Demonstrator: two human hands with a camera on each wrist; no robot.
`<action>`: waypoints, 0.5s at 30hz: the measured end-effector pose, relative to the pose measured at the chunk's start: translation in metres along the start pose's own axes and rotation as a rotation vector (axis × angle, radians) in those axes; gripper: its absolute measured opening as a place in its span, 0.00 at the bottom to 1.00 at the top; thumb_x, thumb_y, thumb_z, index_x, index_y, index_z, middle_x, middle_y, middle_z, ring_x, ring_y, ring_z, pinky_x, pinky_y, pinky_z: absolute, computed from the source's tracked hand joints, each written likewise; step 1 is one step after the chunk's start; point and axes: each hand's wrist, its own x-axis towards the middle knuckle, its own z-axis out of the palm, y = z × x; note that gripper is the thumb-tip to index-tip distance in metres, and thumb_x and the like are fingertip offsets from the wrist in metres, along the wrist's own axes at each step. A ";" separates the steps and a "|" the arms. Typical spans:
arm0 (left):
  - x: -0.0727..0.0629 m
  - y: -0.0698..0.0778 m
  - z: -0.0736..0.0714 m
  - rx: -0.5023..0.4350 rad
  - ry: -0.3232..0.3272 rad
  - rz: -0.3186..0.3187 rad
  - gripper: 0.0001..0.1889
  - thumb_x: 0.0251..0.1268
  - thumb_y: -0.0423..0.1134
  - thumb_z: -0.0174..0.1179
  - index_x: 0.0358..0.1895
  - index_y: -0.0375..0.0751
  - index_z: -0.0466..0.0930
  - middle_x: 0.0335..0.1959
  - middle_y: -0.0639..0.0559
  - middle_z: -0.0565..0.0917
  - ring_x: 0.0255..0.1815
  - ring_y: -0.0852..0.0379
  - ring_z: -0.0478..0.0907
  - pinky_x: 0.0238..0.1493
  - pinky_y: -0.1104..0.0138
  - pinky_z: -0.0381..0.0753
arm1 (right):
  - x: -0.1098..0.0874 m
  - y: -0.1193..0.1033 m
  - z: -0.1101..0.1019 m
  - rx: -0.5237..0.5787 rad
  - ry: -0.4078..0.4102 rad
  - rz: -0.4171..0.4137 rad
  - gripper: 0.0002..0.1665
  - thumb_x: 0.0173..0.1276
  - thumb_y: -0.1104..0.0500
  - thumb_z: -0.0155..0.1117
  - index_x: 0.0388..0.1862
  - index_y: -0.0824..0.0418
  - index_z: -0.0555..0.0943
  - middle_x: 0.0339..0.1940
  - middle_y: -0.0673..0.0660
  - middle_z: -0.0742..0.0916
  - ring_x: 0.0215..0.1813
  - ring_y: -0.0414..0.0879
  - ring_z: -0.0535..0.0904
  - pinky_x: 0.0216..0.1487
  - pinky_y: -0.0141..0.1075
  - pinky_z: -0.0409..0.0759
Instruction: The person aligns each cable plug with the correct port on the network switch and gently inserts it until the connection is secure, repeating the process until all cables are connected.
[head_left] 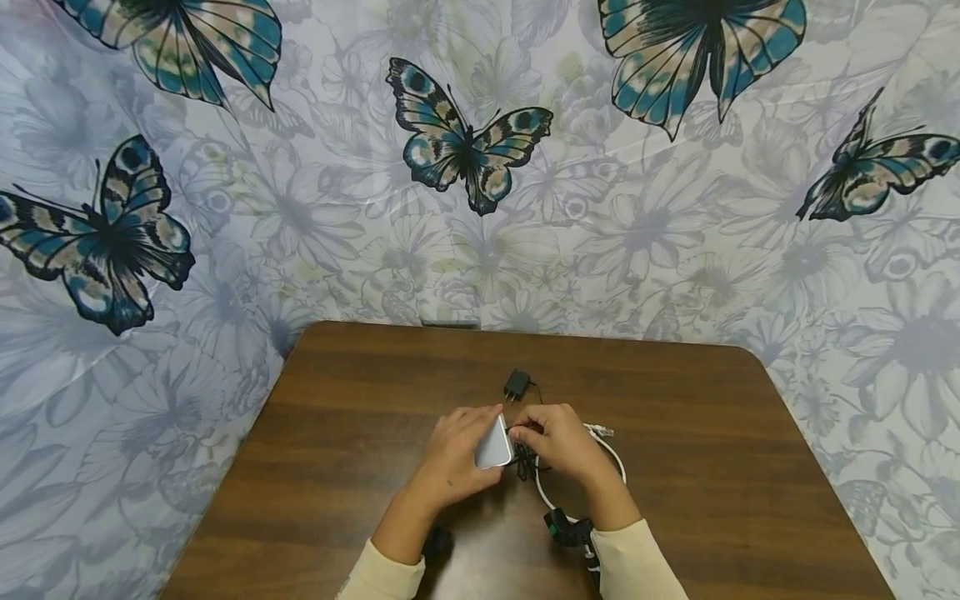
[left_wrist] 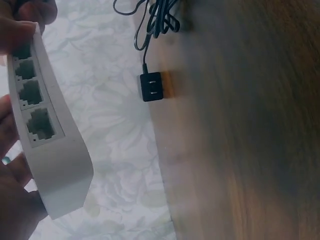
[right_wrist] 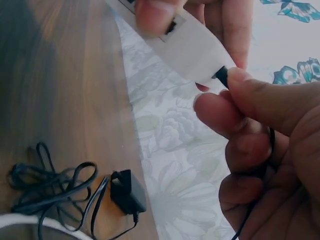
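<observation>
My left hand (head_left: 453, 457) grips a white network switch (left_wrist: 62, 172) with a row of square ports along one side. In the head view the switch (head_left: 492, 447) is tilted above the table. My right hand (head_left: 566, 443) pinches a small black power plug (right_wrist: 222, 76) between thumb and forefinger, its tip at the end face of the switch (right_wrist: 187, 52). Whether the tip is inside a socket I cannot tell. From the plug a thin black cord (right_wrist: 271, 140) runs down past the curled fingers of the right hand.
A black power adapter (head_left: 517, 384) with two prongs lies beyond the hands on the brown wooden table (head_left: 360, 400). Bundled black cord (right_wrist: 50, 185) lies near it. A white cable (head_left: 619, 463) loops around the right hand's side. Butterfly-patterned cloth (head_left: 480, 258) hangs behind the table.
</observation>
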 end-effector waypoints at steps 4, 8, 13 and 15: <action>0.001 0.002 -0.002 -0.005 0.001 0.019 0.44 0.38 0.44 0.76 0.69 0.46 0.74 0.62 0.54 0.80 0.59 0.55 0.75 0.57 0.54 0.72 | 0.000 -0.003 0.000 0.007 0.024 -0.010 0.04 0.63 0.59 0.73 0.29 0.52 0.85 0.23 0.43 0.83 0.22 0.33 0.69 0.22 0.29 0.69; 0.001 0.003 -0.003 0.000 -0.011 0.016 0.44 0.38 0.43 0.76 0.69 0.45 0.74 0.62 0.54 0.80 0.59 0.54 0.75 0.58 0.53 0.73 | -0.001 -0.004 0.003 0.003 0.034 -0.002 0.04 0.64 0.58 0.72 0.29 0.52 0.85 0.23 0.42 0.84 0.22 0.33 0.69 0.23 0.29 0.70; 0.000 0.002 -0.003 0.001 -0.038 -0.027 0.45 0.40 0.44 0.76 0.70 0.47 0.73 0.63 0.55 0.80 0.59 0.54 0.75 0.59 0.54 0.73 | -0.001 -0.003 0.007 -0.011 0.042 0.039 0.03 0.65 0.57 0.71 0.31 0.50 0.86 0.23 0.41 0.83 0.22 0.33 0.70 0.24 0.30 0.71; -0.001 0.002 -0.002 0.006 -0.047 -0.039 0.45 0.41 0.45 0.75 0.71 0.47 0.72 0.63 0.55 0.80 0.60 0.54 0.74 0.58 0.54 0.73 | -0.002 -0.003 0.009 -0.018 0.046 0.049 0.03 0.65 0.57 0.71 0.31 0.50 0.86 0.23 0.41 0.82 0.22 0.34 0.69 0.24 0.30 0.70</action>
